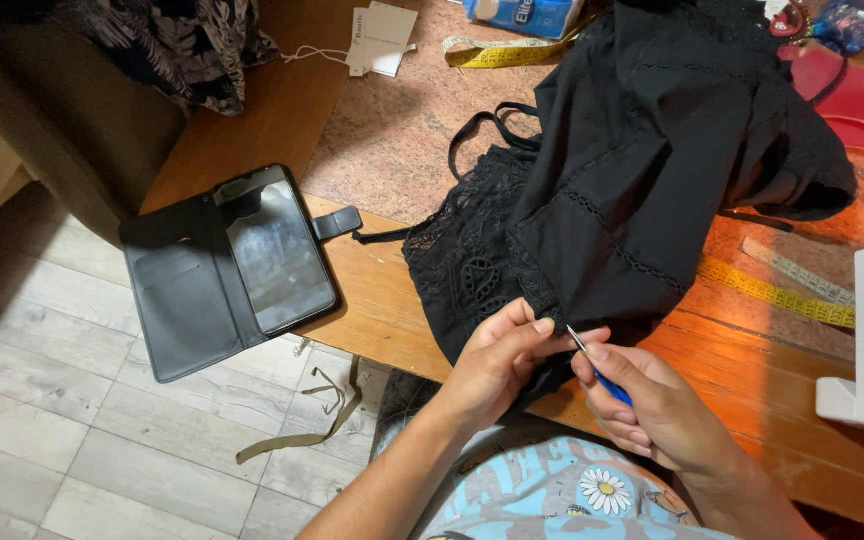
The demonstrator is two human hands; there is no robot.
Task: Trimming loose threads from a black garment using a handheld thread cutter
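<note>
We pinch the black garment [592, 190] with our left hand [497, 360] while our right hand [657, 410] fingers grip a blue-handled seam ripper [597, 368].

One black garment [642, 150], one seam ripper [597, 368], one phone [277, 250] in one case [182, 300], two measuring tapes [497, 55] [772, 292], two paper tags [382, 38], one floor strap [312, 420].

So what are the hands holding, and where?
Left hand pinches the black garment at its edge; right hand holds a blue-handled tool by its handle.
</note>
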